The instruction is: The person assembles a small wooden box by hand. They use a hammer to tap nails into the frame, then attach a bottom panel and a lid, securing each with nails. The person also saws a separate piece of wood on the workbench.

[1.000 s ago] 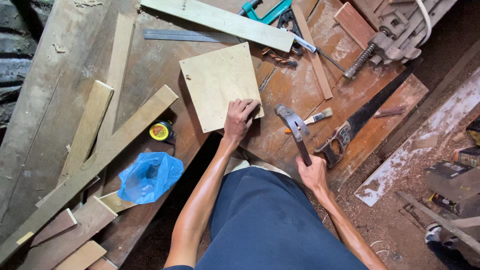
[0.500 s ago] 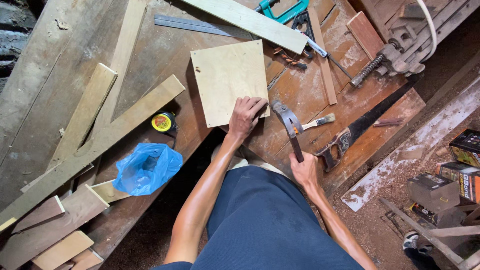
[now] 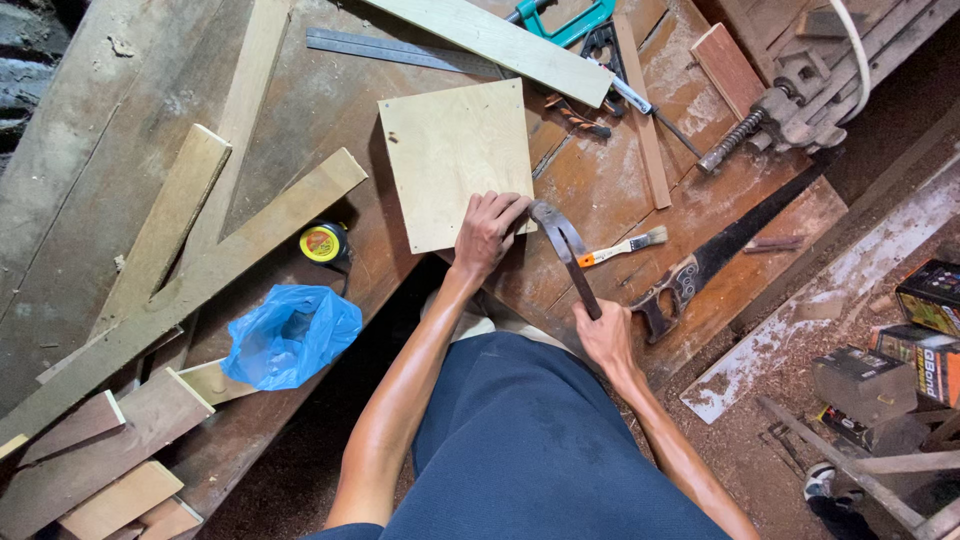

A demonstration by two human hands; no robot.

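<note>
Closer to the left hand point(image 3: 487, 232) than a second ago, the dark steel claw hammer point(image 3: 566, 248) now hovers head-first at the near right corner of the square pale plywood panel point(image 3: 455, 165).
Right hand point(image 3: 603, 335) fingers are curled shut around the hammer's handle, while the left fingers point(image 3: 515, 212) press down on that panel corner, pinched together over something too small to make out. On the worn brown wooden counter point(image 3: 300, 110), a crumpled blue plastic bag point(image 3: 288, 335) and a yellow tape measure point(image 3: 322, 243) lie to the left, a small paintbrush point(image 3: 625, 246) and a black-handled handsaw point(image 3: 715, 258) to the right; farther off sit a steel ruler point(image 3: 400, 50), a long pale plank point(image 3: 495, 42) and a teal clamp point(image 3: 565, 18).
</note>
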